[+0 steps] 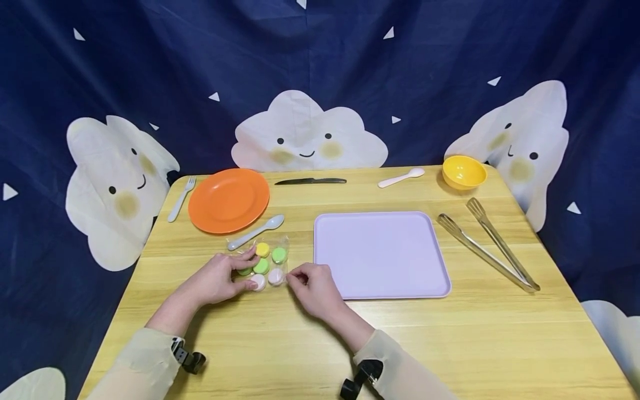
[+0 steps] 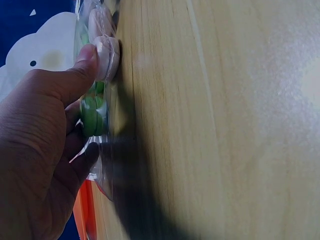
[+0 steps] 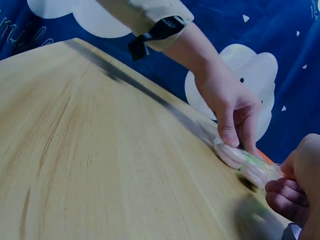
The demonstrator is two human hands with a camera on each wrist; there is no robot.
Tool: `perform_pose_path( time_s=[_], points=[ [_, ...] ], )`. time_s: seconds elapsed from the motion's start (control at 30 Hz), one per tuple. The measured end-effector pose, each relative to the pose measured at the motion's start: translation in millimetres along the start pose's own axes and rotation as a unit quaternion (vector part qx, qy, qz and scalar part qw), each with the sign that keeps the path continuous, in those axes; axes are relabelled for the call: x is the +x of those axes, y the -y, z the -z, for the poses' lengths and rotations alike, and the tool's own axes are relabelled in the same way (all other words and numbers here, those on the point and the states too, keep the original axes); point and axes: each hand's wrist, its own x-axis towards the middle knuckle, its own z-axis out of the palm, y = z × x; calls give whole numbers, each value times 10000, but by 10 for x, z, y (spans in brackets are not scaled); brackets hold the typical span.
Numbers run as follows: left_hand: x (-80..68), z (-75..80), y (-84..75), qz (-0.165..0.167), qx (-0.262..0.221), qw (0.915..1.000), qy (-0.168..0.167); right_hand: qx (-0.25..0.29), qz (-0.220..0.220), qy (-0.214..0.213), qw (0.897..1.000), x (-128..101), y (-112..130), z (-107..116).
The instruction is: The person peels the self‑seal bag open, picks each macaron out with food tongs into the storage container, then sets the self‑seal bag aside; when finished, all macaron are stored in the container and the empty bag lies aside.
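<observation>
The bag (image 1: 265,264) of coloured discs lies on the table (image 1: 350,333), between the orange plate (image 1: 228,199) and the lilac tray (image 1: 381,254). The left hand (image 1: 220,278) grips the bag's left edge, thumb curled onto a pale disc (image 2: 107,57). The right hand (image 1: 312,288), fingers curled, appears to pinch the right edge; contact is partly hidden.

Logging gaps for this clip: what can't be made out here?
- Clear plastic bag of round coloured sweets: its left part hidden by the left hand, head view.
- Right hand: its hold on the bag is cut off by the frame edge, right wrist view.
- Bag opening: blurred, left wrist view.
</observation>
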Motion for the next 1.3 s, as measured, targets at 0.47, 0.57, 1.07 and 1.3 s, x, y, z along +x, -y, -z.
perform_pose_path(
  time_s=[0.47,0.57,1.07,1.3],
  points=[
    [-82,-55,8,96,8,9998,170,-722,-166,252,9969,146,37,-118],
    [-121,-52,19,72,23,9998,169,-259,-537,-195,9980,122,28,-70],
    [-94,-59,4,36,14,10000,23,-1075,-478,758,9902,377,18,-166],
    [-22,-53,-11,-25,-9,10000,-8,-642,-651,219,9956,392,-15,-66]
  ],
)
